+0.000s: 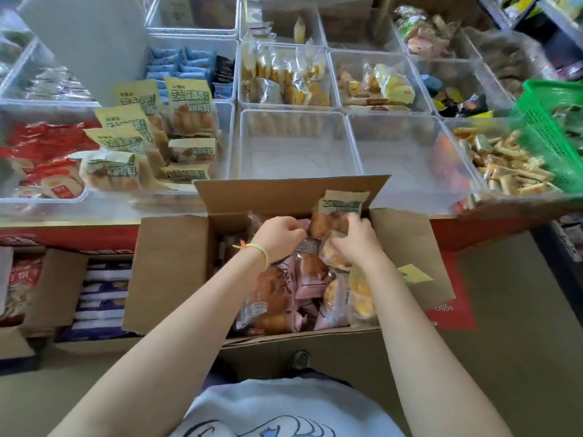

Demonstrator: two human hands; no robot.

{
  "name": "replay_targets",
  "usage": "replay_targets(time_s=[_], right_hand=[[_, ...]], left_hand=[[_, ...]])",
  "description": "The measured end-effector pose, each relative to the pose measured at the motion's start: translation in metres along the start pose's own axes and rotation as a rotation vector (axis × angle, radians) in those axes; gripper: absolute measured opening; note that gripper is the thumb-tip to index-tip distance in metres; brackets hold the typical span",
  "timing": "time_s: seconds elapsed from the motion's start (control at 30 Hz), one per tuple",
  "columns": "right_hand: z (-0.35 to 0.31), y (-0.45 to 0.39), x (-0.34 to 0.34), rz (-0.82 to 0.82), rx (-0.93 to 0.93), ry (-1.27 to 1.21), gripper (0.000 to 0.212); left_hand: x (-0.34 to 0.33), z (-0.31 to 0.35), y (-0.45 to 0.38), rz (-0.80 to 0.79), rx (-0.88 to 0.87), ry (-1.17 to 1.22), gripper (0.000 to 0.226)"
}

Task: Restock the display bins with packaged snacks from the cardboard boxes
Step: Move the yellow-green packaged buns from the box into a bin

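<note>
Two hands (318,238) in cardboard box (170,269), crinkly packets (342,212)

Your open cardboard box (284,272) is packed with packets; its raised back flap (284,193) stands between it and the bare clear bin (299,143) just behind. Beside that bin, left, stacked yellow-green packets (151,134) fill the space.

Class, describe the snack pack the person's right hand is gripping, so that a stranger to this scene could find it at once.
Start at the open cardboard box in front of the display bins. At its far right corner the right hand grips an upright pack. Its pale yellow top with green lettering sets it apart from the pink and brown packs beside it.
</note>
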State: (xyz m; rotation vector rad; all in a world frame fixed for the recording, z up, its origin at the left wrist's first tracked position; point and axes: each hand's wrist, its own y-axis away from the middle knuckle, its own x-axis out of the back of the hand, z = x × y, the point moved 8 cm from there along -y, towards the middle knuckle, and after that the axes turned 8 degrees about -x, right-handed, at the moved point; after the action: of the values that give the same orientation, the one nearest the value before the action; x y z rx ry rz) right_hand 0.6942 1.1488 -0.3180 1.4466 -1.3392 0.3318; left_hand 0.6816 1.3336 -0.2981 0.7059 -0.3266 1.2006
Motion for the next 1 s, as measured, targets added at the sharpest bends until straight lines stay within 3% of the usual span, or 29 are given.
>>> replay_targets(time_s=[0.17,0.3,0.4,0.5,0.7,0.83,1.0], right_hand=[[0.036,-0.019,0.004,-0.051,-0.086,-0.308,0.080],[0.038,-0.044,0.022,0.006,-0.110,-0.693,0.052],[0.037,-0.063,0.025,-0.054,-0.163,-0.893,0.043],[0.036,-0.071,0.022,-0.084,-0.175,-0.911,0.035],[0.009,-0.052,0.040,-0.029,0.086,-0.784,0.013],[-0.023,-0.024,0.072,0.022,0.229,-0.849,0.017],[-0.078,0.009,0.097,0.010,0.370,-0.918,0.014]], left_hand=[[-0.037,0.004,-0.016,0.075,0.119,0.210,0.047],[-0.042,0.021,-0.035,0.154,0.137,0.330,0.059],[-0.044,0.027,-0.049,0.196,0.141,0.409,0.057],[-0.046,0.024,-0.053,0.241,0.170,0.492,0.053],[-0.021,0.012,-0.040,0.380,0.165,0.515,0.021],[0.016,0.019,-0.025,0.479,0.046,0.559,0.013],[0.073,0.047,-0.010,0.539,-0.125,0.681,0.023]])
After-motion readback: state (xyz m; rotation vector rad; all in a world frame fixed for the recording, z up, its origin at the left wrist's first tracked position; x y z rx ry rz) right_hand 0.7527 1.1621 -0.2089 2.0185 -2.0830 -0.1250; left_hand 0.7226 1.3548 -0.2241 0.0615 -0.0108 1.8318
